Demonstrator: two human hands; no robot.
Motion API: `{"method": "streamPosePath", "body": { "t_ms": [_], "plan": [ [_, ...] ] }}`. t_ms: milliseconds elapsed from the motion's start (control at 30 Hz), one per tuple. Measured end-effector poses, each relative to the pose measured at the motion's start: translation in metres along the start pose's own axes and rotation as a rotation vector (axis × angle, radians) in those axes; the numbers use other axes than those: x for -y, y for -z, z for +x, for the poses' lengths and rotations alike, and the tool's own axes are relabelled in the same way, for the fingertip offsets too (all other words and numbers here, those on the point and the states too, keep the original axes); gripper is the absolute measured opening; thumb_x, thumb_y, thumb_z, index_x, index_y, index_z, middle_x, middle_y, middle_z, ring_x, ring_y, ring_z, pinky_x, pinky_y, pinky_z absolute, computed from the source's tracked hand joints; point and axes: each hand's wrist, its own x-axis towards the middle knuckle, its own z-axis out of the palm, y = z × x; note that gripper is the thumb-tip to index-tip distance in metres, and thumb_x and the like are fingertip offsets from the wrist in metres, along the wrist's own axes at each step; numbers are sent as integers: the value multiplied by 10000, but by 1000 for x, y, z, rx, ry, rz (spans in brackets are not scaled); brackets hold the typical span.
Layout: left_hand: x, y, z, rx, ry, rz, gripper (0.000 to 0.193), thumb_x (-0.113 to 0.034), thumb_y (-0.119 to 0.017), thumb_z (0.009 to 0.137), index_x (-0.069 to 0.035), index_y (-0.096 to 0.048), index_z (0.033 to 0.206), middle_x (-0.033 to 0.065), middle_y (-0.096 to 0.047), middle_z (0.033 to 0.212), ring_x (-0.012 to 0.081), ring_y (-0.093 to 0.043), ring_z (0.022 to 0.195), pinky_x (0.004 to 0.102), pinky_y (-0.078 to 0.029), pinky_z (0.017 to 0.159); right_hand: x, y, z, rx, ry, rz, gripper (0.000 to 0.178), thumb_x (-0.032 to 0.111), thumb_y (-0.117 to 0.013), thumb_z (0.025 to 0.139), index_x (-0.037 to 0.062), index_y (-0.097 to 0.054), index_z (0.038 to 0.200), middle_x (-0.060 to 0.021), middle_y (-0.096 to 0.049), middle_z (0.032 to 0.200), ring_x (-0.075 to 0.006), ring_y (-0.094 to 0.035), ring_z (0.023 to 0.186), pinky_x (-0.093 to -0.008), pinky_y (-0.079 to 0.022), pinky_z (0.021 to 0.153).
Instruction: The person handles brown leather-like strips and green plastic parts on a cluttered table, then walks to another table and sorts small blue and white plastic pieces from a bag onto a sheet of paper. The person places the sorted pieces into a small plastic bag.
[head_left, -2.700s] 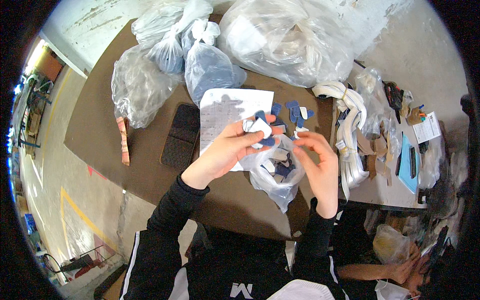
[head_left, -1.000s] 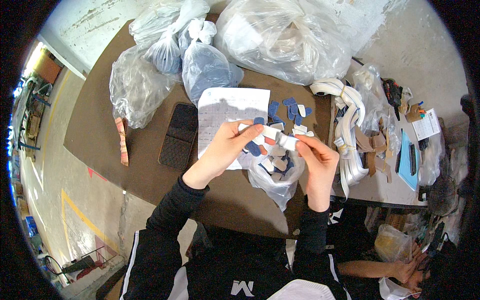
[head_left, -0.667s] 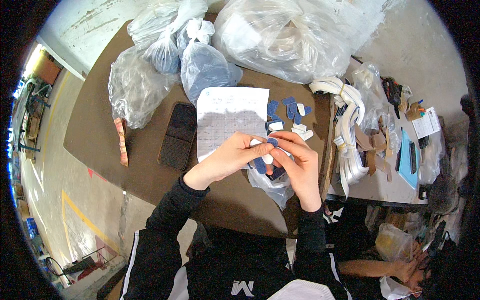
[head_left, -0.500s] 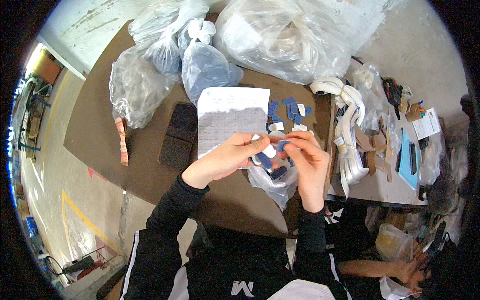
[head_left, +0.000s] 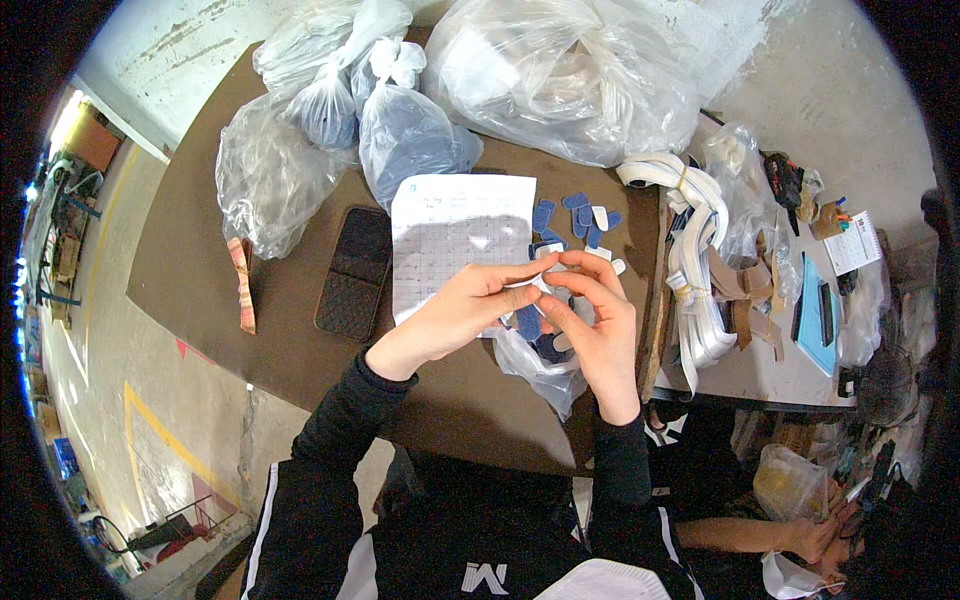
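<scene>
Over the table's front part, my left hand (head_left: 470,305) and my right hand (head_left: 600,325) meet at the fingertips. Both are closed in a pinch around a small white tab (head_left: 541,284), mostly hidden by the fingers. A blue fabric tab (head_left: 528,322) with a rounded end sticks out under my left fingers, apparently held there too. Below my hands lies a clear plastic bag (head_left: 548,378), with more dark blue tabs partly visible at its mouth. Beyond my right hand, several loose blue and white tabs (head_left: 580,205) are scattered on the brown table (head_left: 280,350).
A printed sheet (head_left: 460,205) lies partly beneath my left hand, beside a dark phone case (head_left: 352,270). Filled plastic bags (head_left: 410,140) line the back. Rolled white strips (head_left: 710,290) lie at the right. A co-worker's hand (head_left: 820,535) shows at lower right.
My right hand has moved left and slightly up to meet my left fingertips. The blue tab it pinched is no longer visible; a white tab shows between both hands.
</scene>
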Motion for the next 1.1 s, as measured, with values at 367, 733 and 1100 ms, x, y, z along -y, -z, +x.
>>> {"method": "streamPosePath", "body": {
  "t_ms": [367,733,1100],
  "plan": [
    [-5,5,-6,153,115,-361,405,-240,-585,975,33,-560,1273,72,-660,1072,121,-638,933,240,-507,796,13,-2,2,9,107,-100,196,-18,-712,759,19,-679,949,-85,-595,1145,-191,-597,1008,-311,-464,868],
    [-16,9,-3,38,-133,-280,587,-49,-558,943,-12,-321,1479,153,-565,1330,211,-556,1202,311,-449,976,0,19,-4,-147,57,110,112,16,-679,796,-16,-650,899,-92,-657,922,-209,-607,980,-321,-447,877],
    [-13,1,-4,32,-109,103,748,-2,-612,911,-108,-217,1537,52,-600,1215,72,-510,931,230,-453,832,3,-1,-2,39,105,-40,204,-21,-662,807,6,-689,1008,-99,-615,1153,-204,-601,1041,-320,-449,922]
  ]
}}
